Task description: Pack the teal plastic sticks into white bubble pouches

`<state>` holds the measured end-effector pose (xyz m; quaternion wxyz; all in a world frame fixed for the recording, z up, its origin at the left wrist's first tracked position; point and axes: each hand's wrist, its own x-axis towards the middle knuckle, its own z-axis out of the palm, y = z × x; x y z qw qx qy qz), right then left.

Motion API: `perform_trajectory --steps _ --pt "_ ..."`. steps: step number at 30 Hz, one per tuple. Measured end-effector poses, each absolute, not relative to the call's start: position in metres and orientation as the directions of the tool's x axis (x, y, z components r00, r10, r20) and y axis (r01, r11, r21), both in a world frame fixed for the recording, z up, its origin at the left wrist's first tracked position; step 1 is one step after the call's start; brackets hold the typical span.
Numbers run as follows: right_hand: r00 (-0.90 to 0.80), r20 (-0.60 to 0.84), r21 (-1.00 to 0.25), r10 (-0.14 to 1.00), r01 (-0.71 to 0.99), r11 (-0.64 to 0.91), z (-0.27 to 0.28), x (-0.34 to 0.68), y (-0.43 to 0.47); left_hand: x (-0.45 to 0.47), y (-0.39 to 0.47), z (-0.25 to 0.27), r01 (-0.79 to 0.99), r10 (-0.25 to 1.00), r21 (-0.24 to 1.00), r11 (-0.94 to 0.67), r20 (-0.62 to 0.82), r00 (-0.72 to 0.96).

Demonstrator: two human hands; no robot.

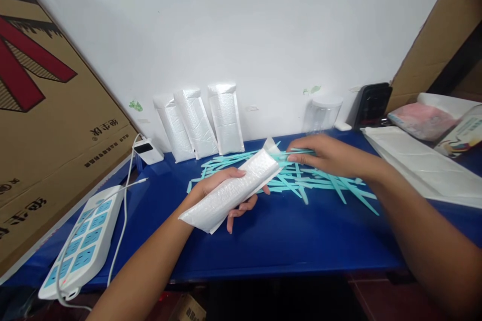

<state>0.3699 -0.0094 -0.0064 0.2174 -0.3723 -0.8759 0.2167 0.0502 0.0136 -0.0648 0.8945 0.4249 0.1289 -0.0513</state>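
Observation:
My left hand [233, 195] is wrapped round a white bubble mailer [235, 185], tilted with its open end up and to the right. At that opening, my right hand [314, 153] pinches several thin turquoise plastic sticks [293, 151], whose left ends reach into the mailer's mouth. What exactly these sticks are, I cannot make out. Beneath and behind both hands spreads a loose pile of the same turquoise sticks [301, 185] on the blue tabletop [286, 241]. How much is inside the mailer is hidden.
Three filled-looking mailers [226, 120] lean on the wall. Flat mailers [422, 165] lie at right, near a clear jar [326, 113] and a black device [372, 105]. A power strip [83, 241], white cable [124, 220] and small white box [148, 150] sit left, beside a large carton [56, 110].

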Motion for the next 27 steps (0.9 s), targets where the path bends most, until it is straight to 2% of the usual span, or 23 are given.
perform_trajectory --steps 6,11,14,17,19,21,25,27 --pt "-0.582 0.203 -0.529 0.788 0.612 0.588 -0.009 0.354 -0.019 0.057 0.007 -0.068 0.259 -0.008 0.730 0.632 -0.329 0.944" --pt "-0.518 0.411 -0.479 0.750 0.577 0.662 -0.017 0.330 -0.030 0.063 0.001 -0.070 0.258 -0.014 0.744 0.616 -0.317 0.948" --pt "-0.448 0.547 -0.477 0.707 0.528 0.703 -0.023 0.317 -0.036 0.066 -0.003 -0.070 0.211 0.030 0.777 0.594 -0.283 0.959" --pt "-0.426 0.620 -0.485 0.659 0.452 0.749 -0.028 0.310 -0.039 0.068 -0.007 -0.069 0.148 0.090 0.816 0.559 -0.237 0.967" --pt "-0.385 0.646 -0.527 0.659 0.400 0.750 -0.030 0.308 -0.039 0.069 -0.008 -0.070 0.104 0.121 0.832 0.545 -0.201 0.972" --pt "-0.307 0.640 -0.607 0.704 0.360 0.708 -0.030 0.307 -0.037 0.071 -0.006 -0.071 0.074 0.136 0.835 0.545 -0.175 0.975" --pt "-0.136 0.565 -0.788 0.813 0.202 0.582 -0.029 0.309 -0.027 0.071 -0.003 -0.071 0.061 0.152 0.830 0.555 -0.173 0.973" --pt "-0.074 0.528 -0.838 0.846 0.117 0.533 -0.027 0.313 -0.021 0.070 -0.004 -0.067 0.053 0.181 0.840 0.540 -0.177 0.967"
